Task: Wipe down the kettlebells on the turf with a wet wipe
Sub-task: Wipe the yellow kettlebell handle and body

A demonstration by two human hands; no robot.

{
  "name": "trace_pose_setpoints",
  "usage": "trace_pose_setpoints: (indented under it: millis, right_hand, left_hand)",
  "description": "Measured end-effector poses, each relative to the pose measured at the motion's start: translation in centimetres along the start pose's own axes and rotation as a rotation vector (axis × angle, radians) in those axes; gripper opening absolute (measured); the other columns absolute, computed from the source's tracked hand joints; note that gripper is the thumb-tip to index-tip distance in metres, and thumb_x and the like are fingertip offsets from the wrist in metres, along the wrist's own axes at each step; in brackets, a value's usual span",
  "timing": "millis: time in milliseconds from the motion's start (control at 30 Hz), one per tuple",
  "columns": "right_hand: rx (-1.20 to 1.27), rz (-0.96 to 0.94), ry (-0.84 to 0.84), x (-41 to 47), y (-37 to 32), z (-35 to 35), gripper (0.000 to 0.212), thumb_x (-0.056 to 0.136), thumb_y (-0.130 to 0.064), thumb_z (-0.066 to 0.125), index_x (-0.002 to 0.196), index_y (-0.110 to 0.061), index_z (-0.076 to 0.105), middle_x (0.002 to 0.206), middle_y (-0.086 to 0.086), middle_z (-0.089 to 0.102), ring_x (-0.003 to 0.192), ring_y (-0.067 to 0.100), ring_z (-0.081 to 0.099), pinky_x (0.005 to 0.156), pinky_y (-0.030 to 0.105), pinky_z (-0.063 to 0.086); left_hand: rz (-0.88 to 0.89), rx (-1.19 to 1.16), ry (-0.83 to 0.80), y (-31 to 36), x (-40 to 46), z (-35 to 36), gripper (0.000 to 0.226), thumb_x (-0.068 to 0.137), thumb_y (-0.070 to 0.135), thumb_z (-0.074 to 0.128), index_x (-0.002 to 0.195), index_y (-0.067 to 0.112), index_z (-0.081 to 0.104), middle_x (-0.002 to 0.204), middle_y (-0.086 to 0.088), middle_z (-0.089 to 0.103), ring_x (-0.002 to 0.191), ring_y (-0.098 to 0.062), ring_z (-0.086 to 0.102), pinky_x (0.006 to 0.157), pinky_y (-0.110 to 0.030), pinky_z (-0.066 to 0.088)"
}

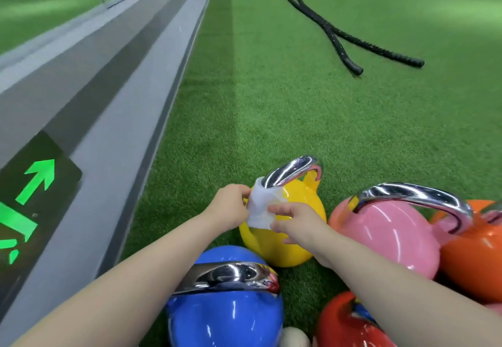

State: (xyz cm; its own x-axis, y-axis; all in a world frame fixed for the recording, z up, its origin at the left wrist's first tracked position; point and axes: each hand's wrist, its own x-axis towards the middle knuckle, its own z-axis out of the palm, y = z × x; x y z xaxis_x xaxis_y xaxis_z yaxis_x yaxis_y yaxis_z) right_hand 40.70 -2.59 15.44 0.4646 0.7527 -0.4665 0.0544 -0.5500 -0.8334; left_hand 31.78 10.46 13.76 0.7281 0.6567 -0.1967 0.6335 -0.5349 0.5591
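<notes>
Near the turf's (298,88) wall edge: wet wipe (259,209) held against the yellow kettlebell (296,227).
Left hand (229,207) and right hand (297,223) each pinch the wipe with curled fingers, apparently spreading it below the chrome handle (292,170) for wiping.

Open green turf (271,97) stretches ahead of the yellow kettlebell (285,238), giving free passage beyond it. On the left a long grey ledge (108,80) runs along the turf's edge and walls off that side, leaving a strip of turf between it and the yellow and blue kettlebell (225,311). To the right the pink kettlebell (388,235) stands near the yellow one with a narrow gap of turf between them, and the orange kettlebell (472,259) touches the pink one behind it. The red kettlebell (345,325) crowds the near right. 2 black rope ends (353,48) lie far ahead on the right, well apart from the cluster.
</notes>
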Motion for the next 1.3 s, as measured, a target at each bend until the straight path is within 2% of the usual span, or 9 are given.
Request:
trace_pose_setpoints:
  millis: [67,167,300,500,700,833,967,1167,1300]
  right_hand:
    - [-0.033,-0.007,-0.024,0.0,-0.1,0.0,0.046,0.089,-0.005,0.055,0.134,-0.016,0.049,0.118,-0.001,0.052,0.112,0.027,0.057,0.085,0.036,0.051]
    - [-0.106,-0.063,-0.045,0.2,-0.1,0.3,0.048,0.089,-0.005,0.055,0.135,-0.016,0.048,0.124,0.005,0.055,0.089,0.015,0.057,0.069,0.022,0.046]
    - [-0.215,-0.097,-0.081,0.8,0.7,0.8,0.047,0.087,0.001,0.053,0.132,-0.012,0.051,0.088,-0.003,0.061,0.064,0.006,0.047,0.056,0.017,0.038]
    - [-0.359,-0.101,-0.089,2.2,1.7,1.8,0.043,0.085,-0.002,0.055,0.126,-0.017,0.055,0.127,0.012,0.036,0.108,0.025,0.046,0.087,0.021,0.038]
    - [-0.167,-0.067,-0.058,1.8,1.7,2.4,0.034,0.082,0.012,0.049,0.107,-0.009,0.059,0.078,-0.008,0.049,0.084,0.017,0.045,0.052,0.007,0.032]
    - [0.029,-0.065,0.018,1.5,0.9,3.3,0.034,0.084,0.007,0.045,0.109,-0.01,0.057,0.081,0.001,0.052,0.068,0.012,0.045,0.047,0.015,0.03]
    - [0.207,-0.006,0.055,1.4,0.0,3.8,0.035,0.085,0.004,0.045,0.118,-0.006,0.051,0.089,0.002,0.053,0.072,0.012,0.046,0.055,0.02,0.034]
    - [0.296,0.093,0.059,1.1,1.7,4.0,0.055,0.087,0.01,0.036,0.139,-0.008,0.036,0.136,0.007,0.047,0.128,0.026,0.042,0.102,0.037,0.039]
    - [0.467,0.062,0.048,0.8,1.7,4.3,0.056,0.086,0.015,0.033,0.137,-0.008,0.04,0.125,0.003,0.051,0.114,0.018,0.046,0.089,0.026,0.04]
  left_hand:
    - [-0.041,0.005,-0.097,0.1,0.1,0.2,0.02,0.071,0.004,0.069,0.07,0.016,0.054,0.062,0.004,0.049,0.066,-0.016,0.045,0.051,-0.021,0.032]
    - [-0.029,0.063,-0.162,0.2,0.5,0.1,0.025,0.068,0.019,0.08,0.07,0.015,0.056,0.061,0.006,0.046,0.065,-0.013,0.045,0.046,-0.014,0.028]
    - [0.01,0.204,-0.226,0.2,1.0,-0.5,0.035,0.066,0.025,0.083,0.091,0.005,0.069,0.069,0.0,0.056,0.076,-0.018,0.053,0.048,-0.021,0.03]
    - [0.117,0.302,-0.234,0.2,1.7,-0.6,0.037,0.063,0.027,0.084,0.092,0.008,0.071,0.076,-0.002,0.06,0.076,-0.013,0.054,0.052,-0.021,0.032]
    - [0.196,0.361,-0.19,0.1,1.9,-0.2,0.028,0.064,0.034,0.081,0.067,0.016,0.061,0.061,0.003,0.049,0.067,-0.013,0.047,0.054,-0.025,0.028]
    - [0.211,0.44,-0.165,0.4,2.1,0.1,0.048,0.073,0.037,0.072,0.052,0.017,0.034,0.051,0.002,0.035,0.062,-0.015,0.037,0.052,-0.028,0.025]
    - [0.184,0.442,-0.155,0.4,1.7,0.4,0.045,0.079,0.029,0.064,0.053,0.017,0.03,0.052,0.002,0.035,0.06,-0.018,0.039,0.045,-0.021,0.022]
    - [-0.134,-0.01,-0.231,-0.8,0.6,2.2,0.024,0.073,0.009,0.073,0.059,0.015,0.054,0.053,0.005,0.055,0.034,0.006,0.045,0.038,-0.008,0.037]
    - [-0.206,-0.128,-0.288,-0.6,0.9,2.5,0.01,0.077,0.007,0.067,0.075,0.013,0.059,0.048,0.009,0.059,0.039,0.005,0.05,0.062,-0.011,0.052]
